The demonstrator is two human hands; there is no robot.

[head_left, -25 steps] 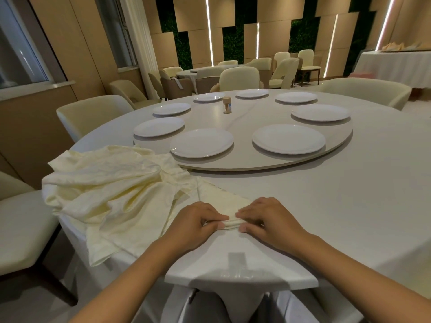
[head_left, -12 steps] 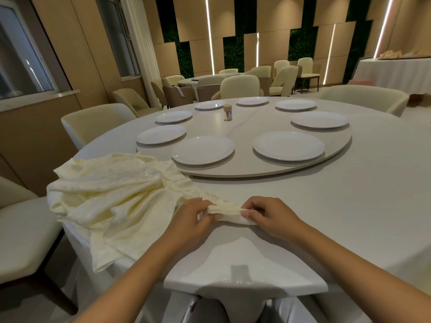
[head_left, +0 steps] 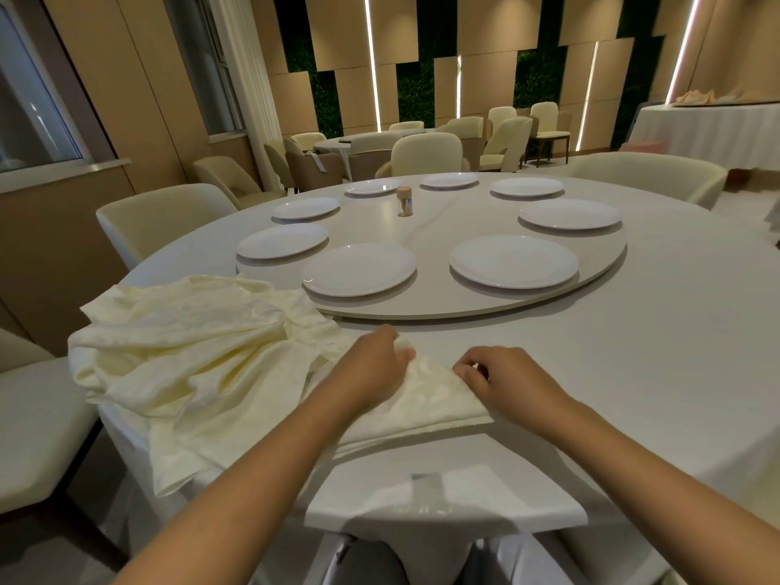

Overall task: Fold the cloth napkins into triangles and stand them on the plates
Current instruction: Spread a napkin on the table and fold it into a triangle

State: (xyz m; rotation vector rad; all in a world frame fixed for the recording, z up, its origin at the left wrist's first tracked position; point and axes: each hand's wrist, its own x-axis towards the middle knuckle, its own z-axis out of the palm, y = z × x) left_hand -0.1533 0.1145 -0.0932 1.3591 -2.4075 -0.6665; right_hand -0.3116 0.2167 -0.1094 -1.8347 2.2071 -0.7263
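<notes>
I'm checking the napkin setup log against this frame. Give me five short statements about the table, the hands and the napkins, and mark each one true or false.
1. Both hands grip the same folded napkin: left hand, right hand. True.
2. A folded napkin already stands on the nearest plate. False: every plate in view is bare.
3. A loose pile of napkins lies to the left of the hands. True.
4. The plates sit on the raised turntable. True.
5. The small jar lies on its side beside the pile. False: it stands upright near the middle of the turntable, far from the pile.
</notes>
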